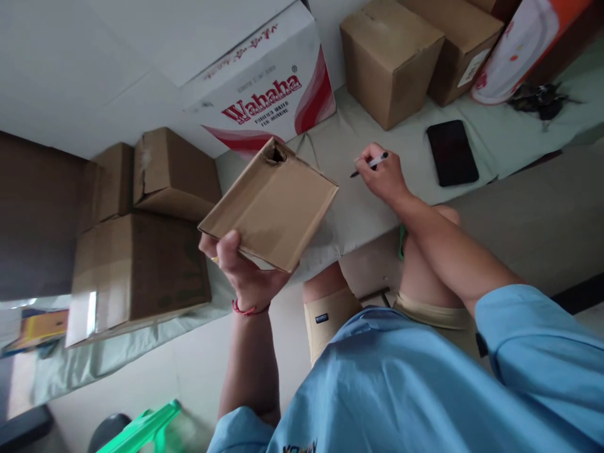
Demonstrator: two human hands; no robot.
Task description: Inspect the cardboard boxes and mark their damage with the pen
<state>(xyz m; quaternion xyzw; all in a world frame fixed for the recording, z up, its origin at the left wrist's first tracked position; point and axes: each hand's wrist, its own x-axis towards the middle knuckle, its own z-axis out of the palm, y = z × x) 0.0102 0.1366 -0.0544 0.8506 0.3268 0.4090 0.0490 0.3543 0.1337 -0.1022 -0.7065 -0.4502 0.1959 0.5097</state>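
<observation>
In the head view my left hand grips a small brown cardboard box from below, thumb on its near face and the other fingers partly hidden behind. The box is tilted above the cloth-covered table, and one upper corner has a torn, dark hole. To its right my right hand is closed around a pen with a dark tip and a pale barrel. The tip points left toward the box but is apart from it. A black phone lies on the cloth, right of my right hand.
A white and red Wahaha carton stands behind the held box. Brown boxes are stacked at left, with more brown boxes at the back right. A dark bunch, seemingly keys, lies on the pale green cloth. A green stool is at lower left.
</observation>
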